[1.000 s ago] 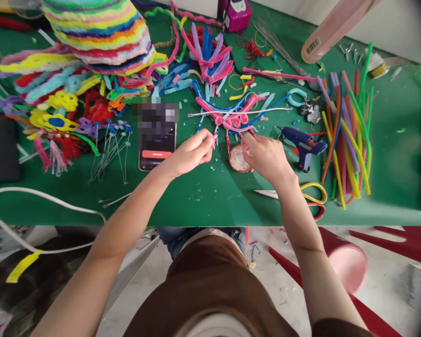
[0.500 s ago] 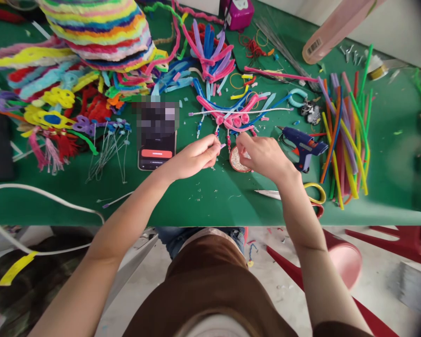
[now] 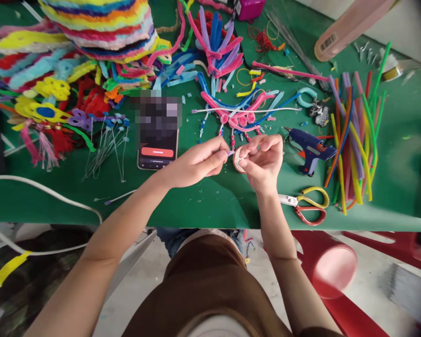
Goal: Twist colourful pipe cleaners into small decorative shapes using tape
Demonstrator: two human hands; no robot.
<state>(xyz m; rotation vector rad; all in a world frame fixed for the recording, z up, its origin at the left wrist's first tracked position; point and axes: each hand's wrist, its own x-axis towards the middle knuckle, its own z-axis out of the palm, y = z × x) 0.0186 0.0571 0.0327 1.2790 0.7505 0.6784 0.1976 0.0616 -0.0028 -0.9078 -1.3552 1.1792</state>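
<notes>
My left hand (image 3: 198, 164) pinches the lower end of a beaded strand (image 3: 230, 150) that hangs from a pink pipe-cleaner ornament (image 3: 239, 117) lying on the green table (image 3: 203, 196). My right hand (image 3: 263, 157) is turned palm up, fingers curled together around something too small to make out. It hovers over a small round dish of beads (image 3: 237, 159), which it mostly hides. The two hands almost meet at the strand's tip.
A phone (image 3: 157, 135) lies left of my hands. A blue glue gun (image 3: 310, 149) and yellow-and-red scissors (image 3: 307, 206) lie to the right, beside a bundle of coloured pipe cleaners (image 3: 354, 131). Piles of finished pipe-cleaner pieces (image 3: 66, 70) fill the far left. A white cable (image 3: 45, 192) crosses the near left edge.
My right hand lifted off the bead dish, turned palm up and came toward my left hand. The left hand drew the strand slightly nearer. The view shifted a little.
</notes>
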